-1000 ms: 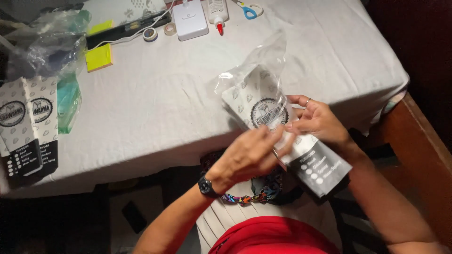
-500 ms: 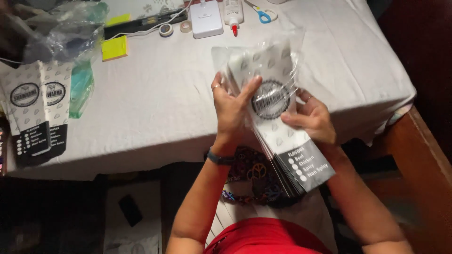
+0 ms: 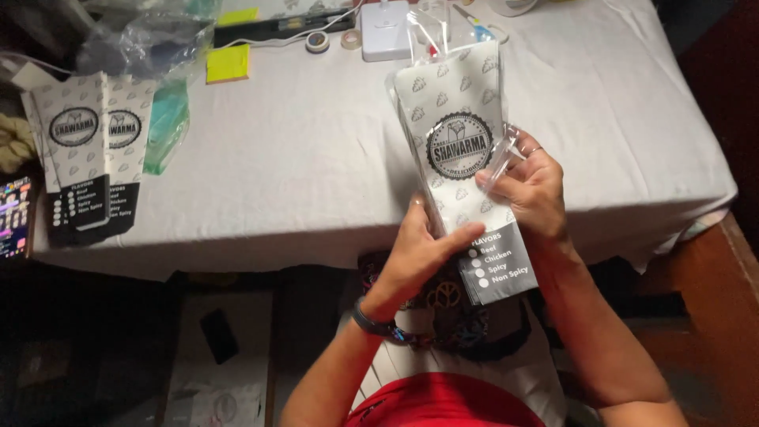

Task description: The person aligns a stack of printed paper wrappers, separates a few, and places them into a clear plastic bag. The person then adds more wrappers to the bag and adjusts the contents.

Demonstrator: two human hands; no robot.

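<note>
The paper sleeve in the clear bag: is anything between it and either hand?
Only the clear plastic bag around the paper sleeve. The left hand grips its lower left edge, the right hand its right edge.

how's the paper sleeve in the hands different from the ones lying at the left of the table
The held sleeve sits inside a clear plastic bag and is gripped by the left hand and right hand; the table sleeves lie bare and untouched. The held one is single and angled over the table edge; those overlap as a small stack. All share the white patterned print, round emblem and dark bottom band.
</note>
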